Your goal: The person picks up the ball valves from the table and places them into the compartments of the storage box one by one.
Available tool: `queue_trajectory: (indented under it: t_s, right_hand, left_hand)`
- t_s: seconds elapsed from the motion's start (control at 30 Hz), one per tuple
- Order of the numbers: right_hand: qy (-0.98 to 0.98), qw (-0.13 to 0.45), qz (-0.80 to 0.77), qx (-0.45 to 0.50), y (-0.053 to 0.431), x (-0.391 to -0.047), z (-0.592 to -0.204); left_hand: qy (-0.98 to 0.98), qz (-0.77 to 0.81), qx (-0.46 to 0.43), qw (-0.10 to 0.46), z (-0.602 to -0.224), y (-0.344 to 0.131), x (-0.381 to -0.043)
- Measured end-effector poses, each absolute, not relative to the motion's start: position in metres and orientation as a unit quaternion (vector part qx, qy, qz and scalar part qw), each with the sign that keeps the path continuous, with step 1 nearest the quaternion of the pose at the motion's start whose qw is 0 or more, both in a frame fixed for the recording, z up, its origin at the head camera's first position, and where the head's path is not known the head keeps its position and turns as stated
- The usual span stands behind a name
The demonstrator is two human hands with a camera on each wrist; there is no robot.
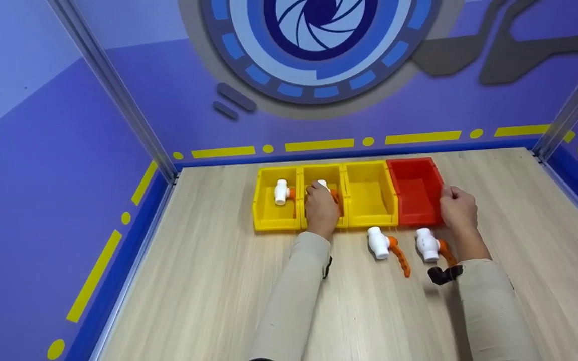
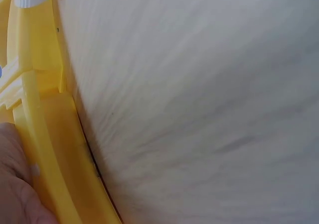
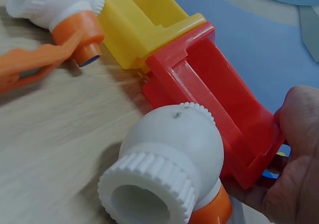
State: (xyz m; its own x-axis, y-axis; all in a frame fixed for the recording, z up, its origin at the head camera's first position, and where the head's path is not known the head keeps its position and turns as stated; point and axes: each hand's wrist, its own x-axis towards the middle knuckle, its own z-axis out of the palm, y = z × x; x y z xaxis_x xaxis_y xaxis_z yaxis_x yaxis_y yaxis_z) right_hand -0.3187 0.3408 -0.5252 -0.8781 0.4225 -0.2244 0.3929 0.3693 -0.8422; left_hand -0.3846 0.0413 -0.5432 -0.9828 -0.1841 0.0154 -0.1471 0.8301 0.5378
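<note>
My left hand (image 1: pixel 322 210) reaches into the second yellow bin (image 1: pixel 321 170) from the left, its fingers bent down over a white ball valve (image 1: pixel 323 183) with an orange handle. The hand covers most of that valve, and I cannot tell whether the fingers grip it. My right hand (image 1: pixel 459 208) pinches the right wall of the red bin (image 3: pixel 219 92) at the row's right end. Just in front of the bins lie two more white ball valves: a left one (image 1: pixel 378 243) and a right one (image 1: pixel 427 244), partly behind the right wrist.
Another ball valve (image 1: pixel 281 192) stands in the leftmost yellow bin (image 1: pixel 264 220). A third yellow bin (image 1: pixel 367 195) sits beside the red one. The row rests on a wood-grain table (image 1: pixel 219 281), close to the blue-purple back wall (image 1: pixel 158 100).
</note>
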Motion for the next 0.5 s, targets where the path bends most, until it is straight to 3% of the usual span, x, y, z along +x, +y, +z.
queue_trajectory:
  t_s: [0.27, 0.5]
  right_hand:
    - [-0.826, 0.015, 0.505, -0.251, 0.3437, -0.3185, -0.5237]
    - [-0.837, 0.024, 0.494, -0.234, 0.3436, -0.3206, -0.5276]
  left_hand:
    - [-0.958, -0.271, 0.077, 0.055, -0.5425, 0.0446, -0.3835]
    - [-0.958, -0.274, 0.081, 0.039, -0.545, 0.0408, -0.385]
